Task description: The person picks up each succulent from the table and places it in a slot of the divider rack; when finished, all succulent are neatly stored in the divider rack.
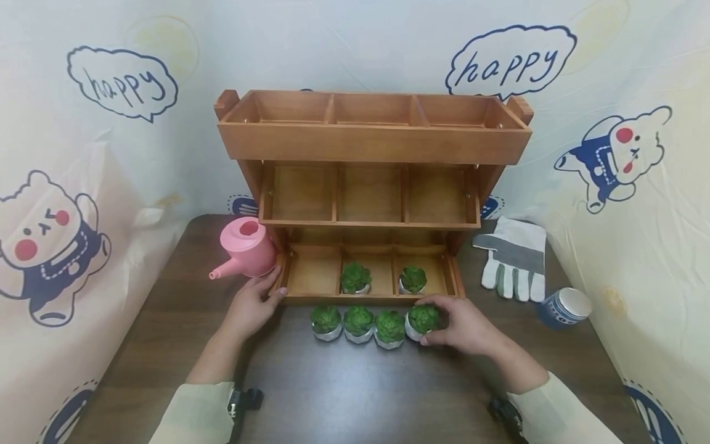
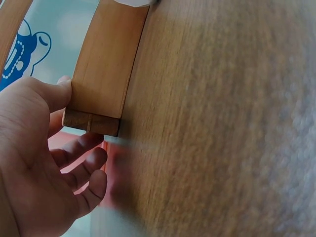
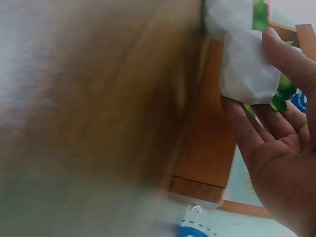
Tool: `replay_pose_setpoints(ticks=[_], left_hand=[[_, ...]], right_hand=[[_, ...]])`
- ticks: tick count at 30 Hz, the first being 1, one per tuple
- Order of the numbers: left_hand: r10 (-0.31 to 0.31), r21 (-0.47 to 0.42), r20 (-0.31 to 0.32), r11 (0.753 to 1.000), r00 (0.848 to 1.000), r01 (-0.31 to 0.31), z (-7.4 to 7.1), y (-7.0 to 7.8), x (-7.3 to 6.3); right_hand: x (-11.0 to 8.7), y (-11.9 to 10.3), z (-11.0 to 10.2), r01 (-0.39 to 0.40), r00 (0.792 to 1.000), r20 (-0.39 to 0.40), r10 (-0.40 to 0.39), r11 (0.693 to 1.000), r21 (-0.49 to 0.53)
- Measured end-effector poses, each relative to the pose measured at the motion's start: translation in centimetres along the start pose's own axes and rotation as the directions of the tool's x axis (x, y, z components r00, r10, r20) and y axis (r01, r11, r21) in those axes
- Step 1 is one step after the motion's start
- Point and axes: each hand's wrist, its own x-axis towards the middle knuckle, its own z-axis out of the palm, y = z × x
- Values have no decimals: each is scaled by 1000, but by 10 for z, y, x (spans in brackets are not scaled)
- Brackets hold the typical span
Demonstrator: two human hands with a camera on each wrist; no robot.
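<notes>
My right hand (image 1: 466, 325) pinches a small potted succulent (image 1: 423, 319) at the right end of a row in front of the wooden shelf. The right wrist view shows thumb and fingers around its white faceted pot (image 3: 249, 69). My left hand (image 1: 252, 308) grips the lower left front corner of the three-tier wooden shelf (image 1: 371, 145), its thumb on the front board (image 2: 106, 59). Beside the held plant stand three more succulents, among them one (image 1: 389, 328) touching or nearly touching it. Two others, a middle one (image 1: 355, 277) and a right one (image 1: 413, 280), sit in the bottom tier's compartments.
A pink watering can (image 1: 248, 246) stands left of the shelf, close to my left hand. To the right lie a grey and white work glove (image 1: 513, 259) and a blue-and-white cylindrical container (image 1: 564, 307). A printed cloth hangs behind the dark wooden table (image 1: 344, 394).
</notes>
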Motion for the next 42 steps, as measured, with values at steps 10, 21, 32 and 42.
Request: replay_pose_setpoints(ticks=[10,21,32,42], left_hand=[[6,11,6,1000,1000,-6,1,0,0],[-8,3,5,1000,1000,8,0,-1,1],[2,21,13,1000,1000,-2,-2,1,1],[-13,17,20,1000,1000,12,0,1,2]], right_hand=[[4,-16,-14,39,999,-25,-39,999,-16],[25,-34,-24,34,998,-45,-34,999,7],[44,-39,-15,69,997,-42,-67,996,53],[59,-49,-9,98,995,-6,-98,990,106]])
